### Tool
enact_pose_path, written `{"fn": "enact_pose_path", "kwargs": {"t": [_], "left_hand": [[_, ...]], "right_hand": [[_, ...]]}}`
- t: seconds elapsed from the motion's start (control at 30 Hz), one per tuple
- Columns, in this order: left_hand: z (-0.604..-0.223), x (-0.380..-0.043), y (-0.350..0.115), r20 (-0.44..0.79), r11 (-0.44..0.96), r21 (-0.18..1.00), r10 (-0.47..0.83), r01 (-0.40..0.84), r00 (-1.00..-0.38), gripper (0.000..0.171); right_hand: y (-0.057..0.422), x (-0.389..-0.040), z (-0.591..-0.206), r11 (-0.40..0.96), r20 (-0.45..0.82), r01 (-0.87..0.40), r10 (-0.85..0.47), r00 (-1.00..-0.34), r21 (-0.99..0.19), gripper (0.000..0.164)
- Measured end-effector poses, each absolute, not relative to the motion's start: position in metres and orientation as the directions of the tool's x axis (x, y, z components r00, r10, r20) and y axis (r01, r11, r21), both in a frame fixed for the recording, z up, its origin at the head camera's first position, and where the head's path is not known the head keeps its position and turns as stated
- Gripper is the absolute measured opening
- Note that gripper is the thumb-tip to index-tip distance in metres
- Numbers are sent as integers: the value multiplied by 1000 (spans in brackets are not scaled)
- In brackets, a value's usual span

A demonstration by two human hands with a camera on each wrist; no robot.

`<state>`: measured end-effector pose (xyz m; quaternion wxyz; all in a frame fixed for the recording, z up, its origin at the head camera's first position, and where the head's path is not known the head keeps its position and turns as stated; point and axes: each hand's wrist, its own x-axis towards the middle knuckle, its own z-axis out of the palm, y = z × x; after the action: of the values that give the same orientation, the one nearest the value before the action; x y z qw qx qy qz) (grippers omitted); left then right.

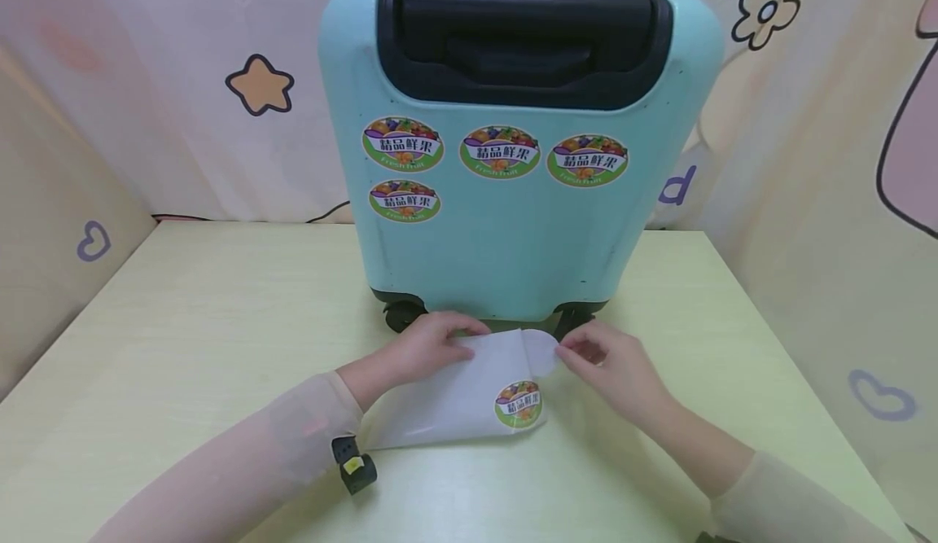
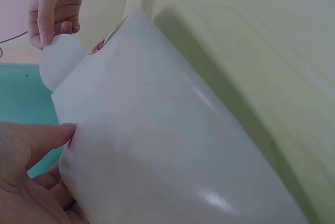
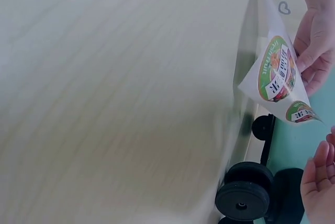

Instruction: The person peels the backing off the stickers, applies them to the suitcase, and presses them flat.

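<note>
Sticker (image 1: 541, 353) pinched in my right hand (image 1: 614, 366), backing sheet (image 1: 449, 405) in my left hand (image 1: 431, 348), near the suitcase (image 1: 506, 242); skewed pulling might crease either.

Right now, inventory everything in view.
Suitcase: 1, light blue, on table
Wheels: 2+, black, under suitcase
Suitcase stickers: 4, multicolour, front
Sheet: 1, white, before suitcase
Sheet sticker: 1, multicolour, lower right
Second sticker: 1, white-backed, sheet's upper right
Table: 1, pale yellow, beneath
Backdrop: 1+, patterned cream, behind
Cable: 1+, black, behind table
Wrist camera: 1+, black, lower left
Sleeves: 2, pale, bottom edge
Left hand: 1, gripping sheet
Right hand: 1, pinching second sticker
</note>
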<state>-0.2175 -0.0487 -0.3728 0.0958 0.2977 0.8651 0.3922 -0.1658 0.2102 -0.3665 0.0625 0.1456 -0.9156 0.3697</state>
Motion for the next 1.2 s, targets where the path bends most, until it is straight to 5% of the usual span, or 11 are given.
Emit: {"fn": "enact_pose_path", "kwargs": {"t": [1.2], "left_hand": [[-385,-220,-49,-24,637,648,565,417,-825,30]], "right_hand": [[219,-166,-363,625,209,-268,-168,-963,-733,7]]}}
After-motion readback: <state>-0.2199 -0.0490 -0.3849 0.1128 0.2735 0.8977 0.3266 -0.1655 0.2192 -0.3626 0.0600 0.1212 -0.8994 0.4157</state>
